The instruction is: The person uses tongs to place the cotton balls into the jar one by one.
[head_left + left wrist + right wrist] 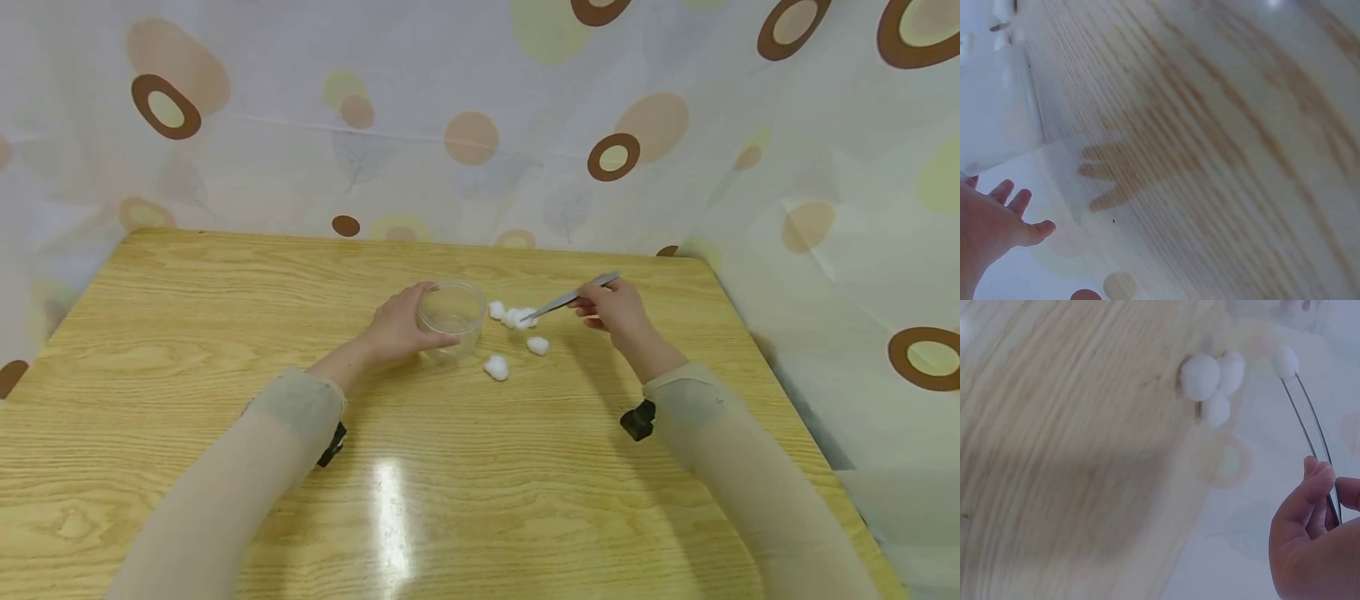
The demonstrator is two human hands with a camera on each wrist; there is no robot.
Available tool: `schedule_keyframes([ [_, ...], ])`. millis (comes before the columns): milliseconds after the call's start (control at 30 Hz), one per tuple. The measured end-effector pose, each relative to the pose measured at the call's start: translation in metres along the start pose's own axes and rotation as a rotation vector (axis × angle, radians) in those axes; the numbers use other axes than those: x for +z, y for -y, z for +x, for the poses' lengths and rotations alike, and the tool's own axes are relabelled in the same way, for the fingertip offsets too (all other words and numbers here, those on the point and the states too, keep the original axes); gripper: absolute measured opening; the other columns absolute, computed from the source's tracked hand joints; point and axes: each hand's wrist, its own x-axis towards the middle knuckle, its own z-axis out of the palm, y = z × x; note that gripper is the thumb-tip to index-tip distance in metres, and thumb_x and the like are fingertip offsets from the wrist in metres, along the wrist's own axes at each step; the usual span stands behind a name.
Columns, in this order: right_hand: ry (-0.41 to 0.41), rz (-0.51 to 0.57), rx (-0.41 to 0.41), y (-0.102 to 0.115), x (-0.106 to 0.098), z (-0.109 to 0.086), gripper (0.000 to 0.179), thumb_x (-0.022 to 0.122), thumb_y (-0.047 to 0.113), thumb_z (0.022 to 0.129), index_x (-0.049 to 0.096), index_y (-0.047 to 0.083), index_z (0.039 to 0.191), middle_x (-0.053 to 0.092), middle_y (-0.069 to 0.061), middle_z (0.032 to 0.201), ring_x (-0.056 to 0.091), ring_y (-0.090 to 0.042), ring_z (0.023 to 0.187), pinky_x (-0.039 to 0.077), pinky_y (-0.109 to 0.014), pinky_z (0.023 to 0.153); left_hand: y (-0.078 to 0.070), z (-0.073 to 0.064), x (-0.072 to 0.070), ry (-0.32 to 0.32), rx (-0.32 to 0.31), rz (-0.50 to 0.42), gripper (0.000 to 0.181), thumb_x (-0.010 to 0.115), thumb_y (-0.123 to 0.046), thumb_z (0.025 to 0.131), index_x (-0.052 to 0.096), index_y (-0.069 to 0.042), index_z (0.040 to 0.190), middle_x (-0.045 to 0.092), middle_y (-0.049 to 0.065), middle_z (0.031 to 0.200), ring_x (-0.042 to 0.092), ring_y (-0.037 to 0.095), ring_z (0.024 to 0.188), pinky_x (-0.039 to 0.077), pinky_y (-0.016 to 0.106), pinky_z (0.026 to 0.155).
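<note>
My left hand [400, 325] holds a clear round plastic container [452, 321] from its left side, thumb across the front and fingers toward the back. In the left wrist view the container's wall [997, 112] lies beside that hand [994, 225]. My right hand [618, 315] pinches metal tweezers [558, 302], their tips pointing left and down. In the right wrist view, a white cotton ball [1285, 361] sits between the tips of the tweezers [1316, 422]. More cotton balls [1200, 377] lie clustered on the table, right of the container.
Two loose cotton balls [497, 367] lie nearer to me on the wooden table [480, 500]. A patterned curtain [405, 108] hangs behind the table's far edge and along its right side.
</note>
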Motion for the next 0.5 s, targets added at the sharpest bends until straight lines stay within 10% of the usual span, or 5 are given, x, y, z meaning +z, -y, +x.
schedule_keyframes([
  [500,-0.028,0.107,-0.015,0.02,-0.015,-0.005,0.009,0.047,0.015,0.095,0.051,0.008,0.09,0.064,0.014,0.06,0.058,0.0,0.056,0.047,-0.016,0.054,0.001,0.0,0.001,-0.007,0.01,-0.02,0.092,0.074,-0.047,0.075,0.027,-0.01,0.145,0.039,0.011,0.145,0.036,0.034,0.131,0.019,0.058,0.108],
])
